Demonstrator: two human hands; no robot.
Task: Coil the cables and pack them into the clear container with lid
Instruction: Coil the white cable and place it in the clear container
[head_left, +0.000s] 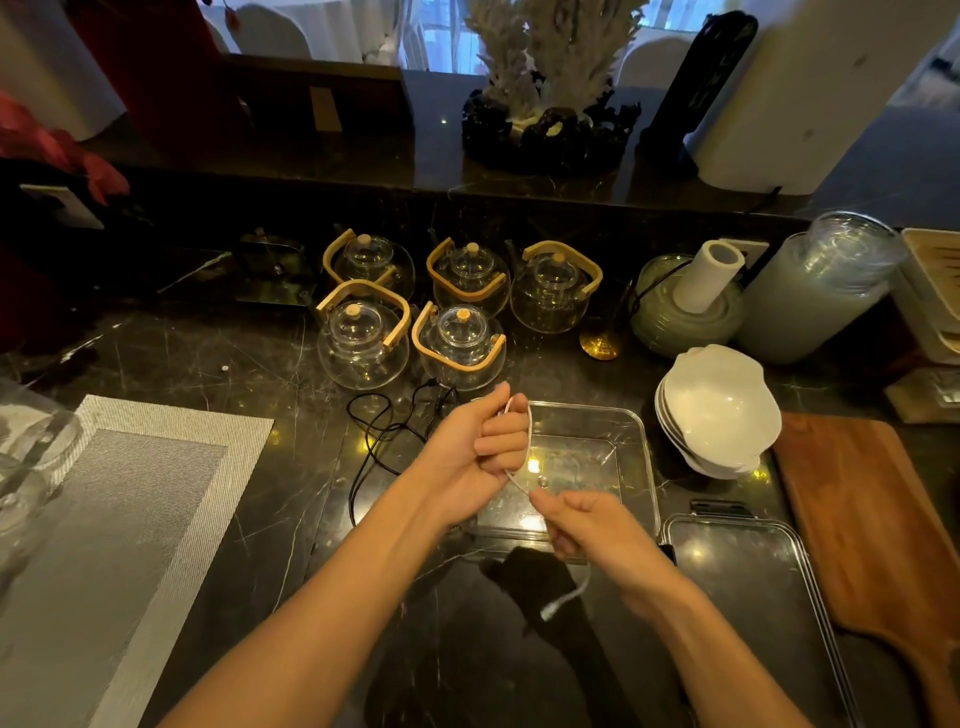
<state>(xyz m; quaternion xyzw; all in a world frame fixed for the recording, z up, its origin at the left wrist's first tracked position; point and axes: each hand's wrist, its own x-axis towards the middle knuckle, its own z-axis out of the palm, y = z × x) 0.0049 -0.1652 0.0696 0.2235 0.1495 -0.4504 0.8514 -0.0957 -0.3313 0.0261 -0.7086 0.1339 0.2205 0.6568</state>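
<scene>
The white cable (521, 457) has its loose plug end hanging low over the dark desk (249, 519), nearest to the viewer. At left lies a grey placemat (130, 499), then a black cable (384, 441) uncoiled before the glass teapots (415, 312). The left hand (478, 441) grips white loops above the clear container (623, 426). The right hand (587, 530) pinches the cable. The lid (753, 597), white bowls (722, 405) and a wooden board (872, 519) lie right.
</scene>
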